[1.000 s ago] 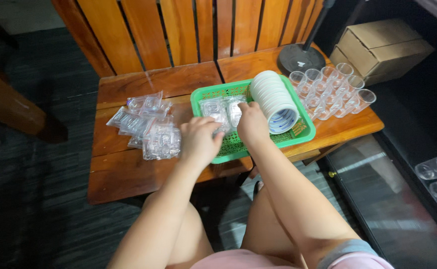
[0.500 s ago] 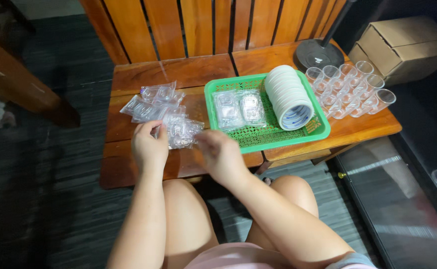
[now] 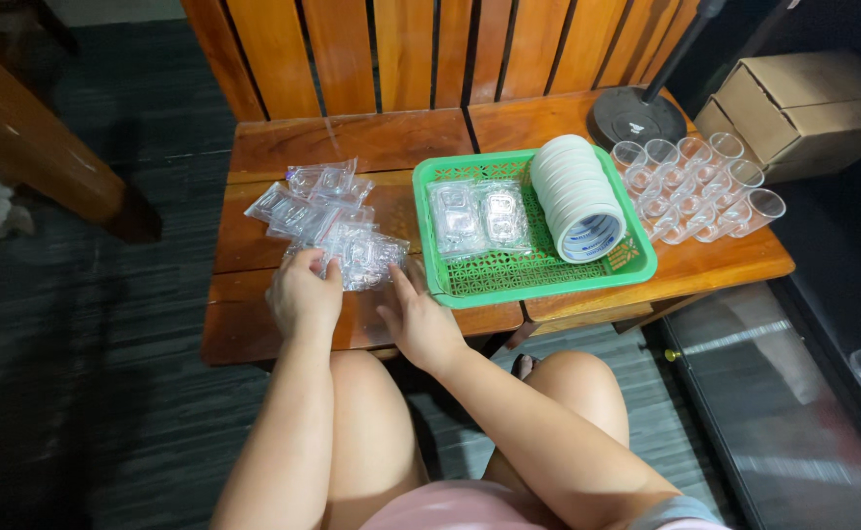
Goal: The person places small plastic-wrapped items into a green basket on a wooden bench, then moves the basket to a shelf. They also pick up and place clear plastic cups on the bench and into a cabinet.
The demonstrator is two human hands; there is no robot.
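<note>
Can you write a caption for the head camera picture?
Both hands reach clear packets beside a green basket.

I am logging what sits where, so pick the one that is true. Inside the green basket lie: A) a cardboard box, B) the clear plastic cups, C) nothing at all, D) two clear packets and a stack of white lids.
D: the green basket holds two clear packets beside a stack of white lids; the clear plastic cups stand outside it.
</note>
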